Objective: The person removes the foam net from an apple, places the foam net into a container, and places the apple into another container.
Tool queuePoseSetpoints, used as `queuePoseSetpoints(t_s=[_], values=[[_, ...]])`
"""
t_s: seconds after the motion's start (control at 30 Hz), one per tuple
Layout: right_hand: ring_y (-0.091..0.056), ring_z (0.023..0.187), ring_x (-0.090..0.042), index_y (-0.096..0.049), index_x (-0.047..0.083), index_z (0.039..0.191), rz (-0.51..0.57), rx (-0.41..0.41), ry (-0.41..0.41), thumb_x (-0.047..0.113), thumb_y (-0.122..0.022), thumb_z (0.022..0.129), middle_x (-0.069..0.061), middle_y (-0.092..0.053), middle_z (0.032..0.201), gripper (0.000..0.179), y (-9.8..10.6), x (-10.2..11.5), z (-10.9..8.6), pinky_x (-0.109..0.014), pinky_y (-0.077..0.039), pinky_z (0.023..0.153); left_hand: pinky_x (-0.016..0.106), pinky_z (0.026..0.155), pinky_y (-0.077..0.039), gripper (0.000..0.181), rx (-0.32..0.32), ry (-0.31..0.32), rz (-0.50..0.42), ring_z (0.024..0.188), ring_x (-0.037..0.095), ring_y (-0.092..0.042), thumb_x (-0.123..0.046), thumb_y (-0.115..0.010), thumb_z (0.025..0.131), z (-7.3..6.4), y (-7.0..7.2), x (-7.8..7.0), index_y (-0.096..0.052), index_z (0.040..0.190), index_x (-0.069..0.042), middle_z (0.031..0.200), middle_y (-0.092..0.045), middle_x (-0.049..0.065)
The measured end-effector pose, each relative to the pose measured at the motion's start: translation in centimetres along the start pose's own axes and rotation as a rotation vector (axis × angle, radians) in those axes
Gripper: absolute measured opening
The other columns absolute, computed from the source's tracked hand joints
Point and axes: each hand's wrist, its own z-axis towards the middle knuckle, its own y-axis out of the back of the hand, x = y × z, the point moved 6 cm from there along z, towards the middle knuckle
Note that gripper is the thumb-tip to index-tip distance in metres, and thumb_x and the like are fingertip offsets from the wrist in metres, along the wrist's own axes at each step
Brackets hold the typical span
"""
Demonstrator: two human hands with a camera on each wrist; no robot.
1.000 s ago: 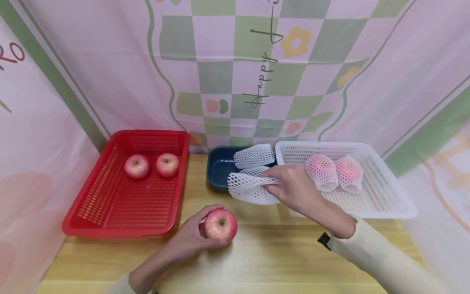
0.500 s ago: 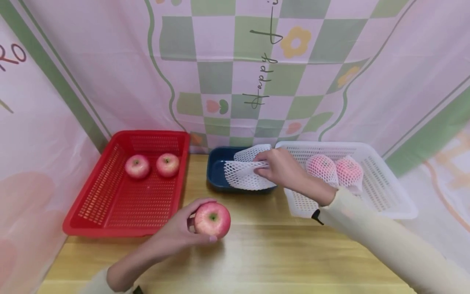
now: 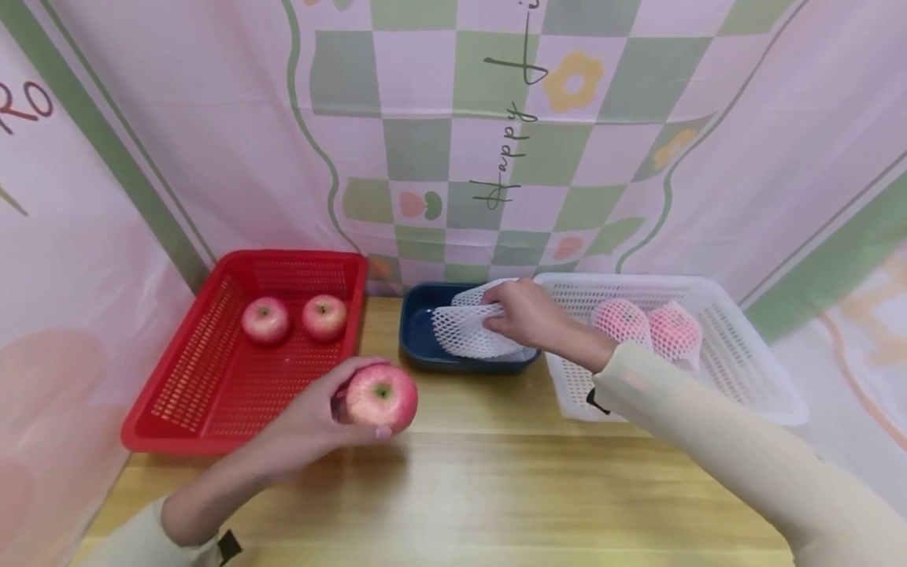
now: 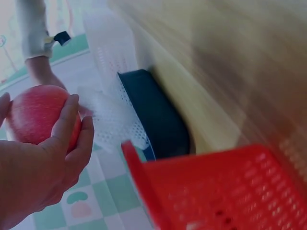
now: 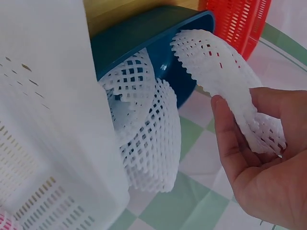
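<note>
My left hand (image 3: pixel 305 425) grips a red apple (image 3: pixel 383 398), thumb and fingers spread round its sides, in front of the red basket's right corner. In the left wrist view the same apple (image 4: pixel 38 115) sits against the curled fingers. My right hand (image 3: pixel 527 315) pinches a white foam fruit net (image 5: pixel 216 67) between thumb and fingers, over the dark blue tray (image 3: pixel 421 354). In the head view this net hides part of the tray. More foam nets (image 5: pixel 153 139) lie in the tray, sticking out past its edge in the right wrist view.
At the left, a red basket (image 3: pixel 131 433) contains two bare apples (image 3: pixel 265 320). A white basket (image 3: pixel 768 394) stands at the right, with two net-wrapped apples (image 3: pixel 622 321) inside. Behind them hangs a checkered cloth (image 3: pixel 418 150). Everything stands on a wooden table (image 3: pixel 496 488).
My right hand has moved back and slightly left, taking the foam net over the blue tray. My left hand has carried the apple left and back, toward the red basket.
</note>
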Motion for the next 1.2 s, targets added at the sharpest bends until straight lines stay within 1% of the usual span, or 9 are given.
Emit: queuePoseSetpoints(t_s=[0.37, 0.47, 0.53, 0.63, 0.7, 0.87, 1.0, 1.1, 1.2], values=[[-0.069, 0.081, -0.027, -0.079, 0.000, 0.101, -0.067, 0.052, 0.075, 0.001, -0.076, 0.085, -0.011, -0.078, 0.093, 0.016, -1.9, 1.1, 1.7, -0.047, -0.059, 0.078, 0.045, 0.104, -0.055, 0.080, -0.062, 0.065, 0.000, 0.133, 0.031, -0.051, -0.038, -0.086, 0.089, 0.1, 3.5, 0.0, -0.043, 0.156, -0.028, 0.151, -0.052, 0.008], [-0.062, 0.073, -0.024, -0.078, 0.001, 0.097, -0.078, 0.088, 0.069, 0.001, -0.074, 0.086, -0.010, -0.075, 0.085, 0.012, -2.7, 1.0, 2.0, -0.043, -0.055, 0.071, 0.046, 0.105, -0.053, 0.082, -0.071, 0.066, 0.014, 0.134, 0.031, -0.049, -0.040, -0.085, 0.091, 0.1, 4.4, 0.2, -0.040, 0.158, -0.028, 0.152, -0.051, 0.008], [-0.060, 0.072, -0.023, -0.078, 0.002, 0.099, -0.083, 0.114, 0.051, 0.001, -0.075, 0.087, -0.009, -0.075, 0.086, 0.012, -3.2, 0.9, 2.0, -0.042, -0.055, 0.070, 0.050, 0.108, -0.051, 0.086, -0.079, 0.076, 0.035, 0.136, 0.032, -0.047, -0.042, -0.084, 0.091, 0.2, 5.0, 0.5, -0.036, 0.161, -0.028, 0.154, -0.049, 0.009], [-0.067, 0.079, -0.023, -0.078, 0.001, 0.105, -0.097, 0.151, 0.029, 0.003, -0.077, 0.088, -0.012, -0.077, 0.096, 0.017, -3.8, 0.7, 2.0, -0.043, -0.059, 0.076, 0.053, 0.110, -0.050, 0.094, -0.101, 0.102, 0.086, 0.137, 0.032, -0.046, -0.047, -0.083, 0.090, 0.3, 6.2, 0.9, -0.029, 0.165, -0.025, 0.156, -0.046, 0.011], [-0.070, 0.084, -0.025, -0.078, 0.000, 0.110, -0.103, 0.168, 0.018, 0.004, -0.078, 0.089, -0.013, -0.078, 0.104, 0.021, -4.1, 0.6, 2.0, -0.044, -0.061, 0.080, 0.051, 0.108, -0.051, 0.097, -0.109, 0.112, 0.088, 0.135, 0.031, -0.050, -0.046, -0.083, 0.091, 0.5, 6.9, 1.1, -0.026, 0.166, -0.021, 0.157, -0.045, 0.013], [-0.064, 0.073, -0.022, -0.077, 0.002, 0.105, -0.119, 0.180, 0.018, 0.005, -0.077, 0.089, -0.009, -0.077, 0.093, 0.017, -4.6, 0.3, 2.1, -0.041, -0.057, 0.070, 0.039, 0.101, -0.056, 0.094, -0.095, 0.117, 0.020, 0.125, 0.031, -0.060, -0.037, -0.080, 0.096, 1.0, 8.8, 1.7, -0.022, 0.167, -0.015, 0.157, -0.042, 0.018], [-0.060, 0.069, -0.020, -0.077, 0.003, 0.105, -0.129, 0.171, 0.002, 0.005, -0.078, 0.088, -0.008, -0.074, 0.088, 0.018, -4.7, 0.0, 2.2, -0.038, -0.054, 0.063, 0.035, 0.099, -0.056, 0.099, -0.085, 0.149, 0.020, 0.126, 0.031, -0.057, -0.037, -0.077, 0.098, 1.1, 10.2, 2.5, -0.013, 0.169, -0.013, 0.157, -0.039, 0.020], [-0.064, 0.073, -0.022, -0.076, 0.001, 0.112, -0.133, 0.167, -0.020, 0.006, -0.078, 0.088, -0.011, -0.076, 0.096, 0.025, -4.8, -0.2, 2.2, -0.040, -0.056, 0.066, 0.032, 0.099, -0.054, 0.108, -0.085, 0.180, 0.016, 0.128, 0.028, -0.055, -0.038, -0.076, 0.099, 1.3, 11.0, 3.4, 0.001, 0.170, -0.009, 0.157, -0.039, 0.022], [-0.071, 0.088, -0.026, -0.073, -0.001, 0.123, -0.125, 0.174, -0.052, 0.009, -0.080, 0.089, -0.016, -0.077, 0.111, 0.035, -4.7, -0.4, 2.2, -0.043, -0.061, 0.079, 0.028, 0.099, -0.054, 0.114, -0.084, 0.204, -0.003, 0.126, 0.024, -0.059, -0.039, -0.075, 0.100, 1.4, 11.7, 4.2, 0.011, 0.168, -0.008, 0.158, -0.039, 0.024]])
